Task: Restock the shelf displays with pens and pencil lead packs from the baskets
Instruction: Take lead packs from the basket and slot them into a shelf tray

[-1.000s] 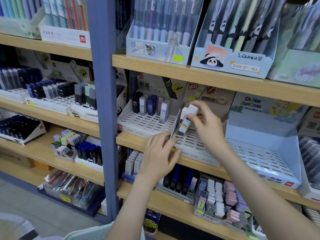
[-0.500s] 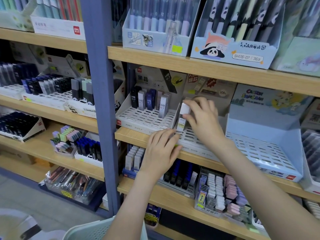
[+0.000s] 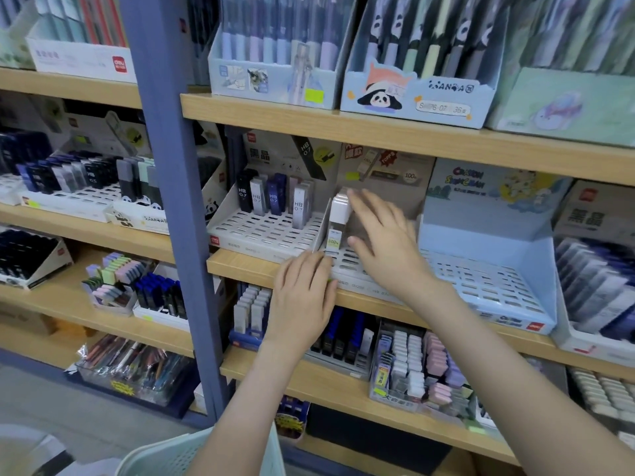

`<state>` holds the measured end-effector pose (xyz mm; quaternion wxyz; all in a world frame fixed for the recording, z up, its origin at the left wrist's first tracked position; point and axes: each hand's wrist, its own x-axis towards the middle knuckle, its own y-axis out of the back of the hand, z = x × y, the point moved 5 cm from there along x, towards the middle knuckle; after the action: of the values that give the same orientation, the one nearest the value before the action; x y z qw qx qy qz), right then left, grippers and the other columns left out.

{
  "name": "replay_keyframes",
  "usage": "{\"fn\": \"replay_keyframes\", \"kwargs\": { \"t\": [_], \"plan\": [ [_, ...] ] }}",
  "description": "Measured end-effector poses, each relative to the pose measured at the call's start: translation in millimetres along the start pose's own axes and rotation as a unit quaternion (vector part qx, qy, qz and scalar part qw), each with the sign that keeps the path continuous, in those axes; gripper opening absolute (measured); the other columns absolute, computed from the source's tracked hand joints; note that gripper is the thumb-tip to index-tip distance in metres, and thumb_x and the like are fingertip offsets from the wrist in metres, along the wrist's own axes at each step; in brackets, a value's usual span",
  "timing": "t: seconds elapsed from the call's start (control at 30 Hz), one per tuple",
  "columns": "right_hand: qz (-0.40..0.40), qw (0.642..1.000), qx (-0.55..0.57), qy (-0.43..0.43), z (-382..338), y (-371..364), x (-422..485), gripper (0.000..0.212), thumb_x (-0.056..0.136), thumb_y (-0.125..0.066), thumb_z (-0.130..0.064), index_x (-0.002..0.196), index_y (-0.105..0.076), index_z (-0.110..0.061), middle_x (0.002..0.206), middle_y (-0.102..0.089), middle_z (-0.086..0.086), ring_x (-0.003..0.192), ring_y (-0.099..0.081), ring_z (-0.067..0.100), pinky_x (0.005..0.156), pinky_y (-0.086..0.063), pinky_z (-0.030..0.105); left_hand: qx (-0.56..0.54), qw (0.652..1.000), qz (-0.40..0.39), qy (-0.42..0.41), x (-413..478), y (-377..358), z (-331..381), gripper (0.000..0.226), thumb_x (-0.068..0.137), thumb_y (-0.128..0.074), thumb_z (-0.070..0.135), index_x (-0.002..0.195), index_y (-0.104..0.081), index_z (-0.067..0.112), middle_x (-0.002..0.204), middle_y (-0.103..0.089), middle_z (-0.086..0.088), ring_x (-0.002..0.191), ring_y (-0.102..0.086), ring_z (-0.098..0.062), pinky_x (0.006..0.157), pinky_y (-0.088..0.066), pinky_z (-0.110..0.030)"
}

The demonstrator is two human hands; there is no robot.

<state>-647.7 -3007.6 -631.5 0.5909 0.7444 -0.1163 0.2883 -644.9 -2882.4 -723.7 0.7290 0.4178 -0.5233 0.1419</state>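
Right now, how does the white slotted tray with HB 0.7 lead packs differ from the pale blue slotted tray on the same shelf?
Backing: the white slotted tray has a grey printed card; the pale blue slotted tray has a cartoon card. Stock: the white tray holds a back row of HB 0.7 lead packs; the blue tray shows only bare slots. Shared: both slope forward on one wooden shelf, red logo in front.

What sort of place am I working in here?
Most likely a stationery shop: wooden shelves hold display boxes of pens, slotted trays of pencil lead packs, and erasers below.
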Motion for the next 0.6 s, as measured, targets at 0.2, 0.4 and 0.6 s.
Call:
{"fn": "replay_keyframes", "kwargs": {
  "t": [0.2, 0.4, 0.6],
  "plan": [
    [0.116, 0.99, 0.069, 0.028, 19.3, 21.8, -119.8, 0.043, 0.093, -0.049, -0.011, 0.135, -0.044, -0.01, 0.129, -0.049, 0.007, 0.118, -0.041, 0.02, 0.103, -0.028, 0.028, 0.004, 0.998, 0.064, -0.015, -33.7, -0.8, 73.2, 0.035, 0.088, -0.055, 0.016, 0.121, -0.053, 0.004, 0.127, -0.057, -0.018, 0.122, -0.044, -0.029, 0.102, -0.033, -0.042],
    [-0.127, 0.988, 0.044, -0.081, 86.1, -49.2, -318.2, 0.038, 0.091, -0.045, -0.017, 0.128, -0.043, -0.01, 0.116, -0.057, 0.011, 0.104, -0.047, 0.022, 0.096, -0.032, 0.025, -0.169, 0.938, -0.294, -0.076, -183.6, -58.0, 191.4, 0.038, 0.081, -0.05, 0.018, 0.117, -0.057, 0.009, 0.13, -0.052, -0.01, 0.11, -0.052, -0.028, 0.095, -0.04, -0.039],
    [-0.411, 0.876, 0.019, -0.252, 151.3, -121.6, -489.6, 0.063, 0.1, -0.04, -0.016, 0.151, -0.001, -0.014, 0.153, -0.021, 0.013, 0.139, -0.025, 0.029, 0.11, -0.023, 0.033, -0.139, 0.823, -0.541, -0.106, -324.8, -102.3, 226.0, 0.036, 0.074, -0.058, 0.032, 0.103, -0.072, 0.016, 0.105, -0.07, -0.001, 0.092, -0.064, -0.018, 0.09, -0.042, -0.031]
  ]
}}
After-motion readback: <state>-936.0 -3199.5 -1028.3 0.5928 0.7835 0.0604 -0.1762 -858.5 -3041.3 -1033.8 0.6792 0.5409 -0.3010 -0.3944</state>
